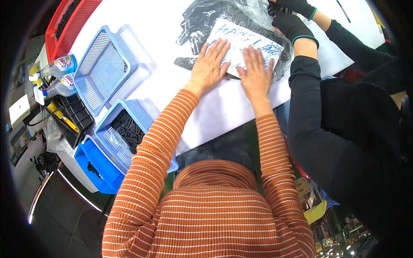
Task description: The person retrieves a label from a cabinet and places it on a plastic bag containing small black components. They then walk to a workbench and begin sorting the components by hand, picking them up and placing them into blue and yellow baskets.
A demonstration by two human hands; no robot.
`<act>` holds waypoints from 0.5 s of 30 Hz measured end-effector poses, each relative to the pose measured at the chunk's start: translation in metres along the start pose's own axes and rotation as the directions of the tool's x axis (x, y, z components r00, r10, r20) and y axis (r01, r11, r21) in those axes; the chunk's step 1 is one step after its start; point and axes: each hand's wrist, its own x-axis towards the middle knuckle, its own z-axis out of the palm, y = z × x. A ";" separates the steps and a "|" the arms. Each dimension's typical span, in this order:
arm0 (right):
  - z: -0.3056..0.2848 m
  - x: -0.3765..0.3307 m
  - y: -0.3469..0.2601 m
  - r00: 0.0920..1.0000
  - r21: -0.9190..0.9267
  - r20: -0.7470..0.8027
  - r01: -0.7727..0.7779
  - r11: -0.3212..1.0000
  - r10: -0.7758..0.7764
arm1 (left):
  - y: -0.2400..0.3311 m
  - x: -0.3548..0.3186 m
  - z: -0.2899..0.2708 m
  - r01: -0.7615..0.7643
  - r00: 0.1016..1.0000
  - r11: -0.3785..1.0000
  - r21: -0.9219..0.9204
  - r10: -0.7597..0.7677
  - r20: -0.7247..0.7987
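At the frame's upper centre, left hand (pixel 210 64) and right hand (pixel 255 75) lie flat, fingers parted, gripping nothing, across a paper sheet (pixel 235 48); uneven pressure could skew it against the plastic bag (pixel 195 26) (inside or atop, I cannot tell).

Illumination is bright and cool over the white-covered bench (pixel 159 26), its upper area close to overexposed. Soft bluish shadows fall to the right of the light-blue perforated plastic basket (pixel 103 64), consistent with light from above and left. White glare marks the crinkled clear plastic bag (pixel 254 13). The co-worker's black fabric sleeve (pixel 307 103) loses detail in darkness. Lower left, a thin curved glowing strip (pixel 31 217) shows. Fisheye distortion bends edges; corners are black. Background at lower right is dim and indistinct.
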 end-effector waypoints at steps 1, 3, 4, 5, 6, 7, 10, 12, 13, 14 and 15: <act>-0.008 -0.005 0.009 1.000 -0.004 -0.004 -0.025 1.000 0.025 | 0.000 0.001 -0.003 -0.005 1.000 1.000 -0.004 0.005 0.002; -0.017 -0.014 0.022 0.999 0.003 0.010 -0.035 0.999 0.035 | -0.001 0.001 -0.001 -0.006 1.000 1.000 -0.023 0.006 -0.002; -0.020 -0.016 0.023 0.997 0.019 0.006 -0.078 0.997 0.077 | -0.002 0.002 -0.001 -0.006 1.000 1.000 -0.027 0.006 -0.007; -0.022 -0.018 0.023 0.993 0.036 0.002 -0.118 0.992 0.118 | -0.004 0.002 -0.002 0.017 1.000 0.993 -0.119 -0.020 -0.021; -0.024 -0.019 0.023 0.988 0.053 0.000 -0.157 0.986 0.157 | -0.004 0.001 -0.003 0.054 0.994 0.975 -0.215 -0.074 -0.086; -0.025 -0.020 0.020 0.978 0.104 -0.016 -0.205 0.973 0.207 | -0.006 0.000 -0.005 0.080 0.981 0.949 -0.305 -0.129 -0.145; -0.030 -0.012 0.002 0.963 0.196 -0.156 -0.187 0.963 0.219 | -0.008 0.000 -0.013 0.059 0.982 0.972 -0.228 -0.098 -0.161; -0.017 0.003 -0.018 0.982 0.194 -0.178 -0.020 0.981 0.055 | 0.000 0.005 -0.012 -0.039 0.999 0.999 0.007 0.039 -0.036; -0.008 0.009 -0.023 0.991 0.162 -0.137 0.011 0.987 0.012 | -0.002 0.006 -0.008 -0.045 0.996 0.993 0.107 0.036 0.077; -0.003 0.012 -0.026 0.995 0.132 -0.094 0.043 0.990 -0.030 | -0.004 0.005 -0.005 -0.018 0.998 0.996 0.092 0.012 0.065; -0.002 0.009 -0.021 0.997 0.126 -0.070 -0.009 0.992 0.018 | -0.007 0.003 -0.003 0.009 0.999 0.997 0.076 -0.013 0.053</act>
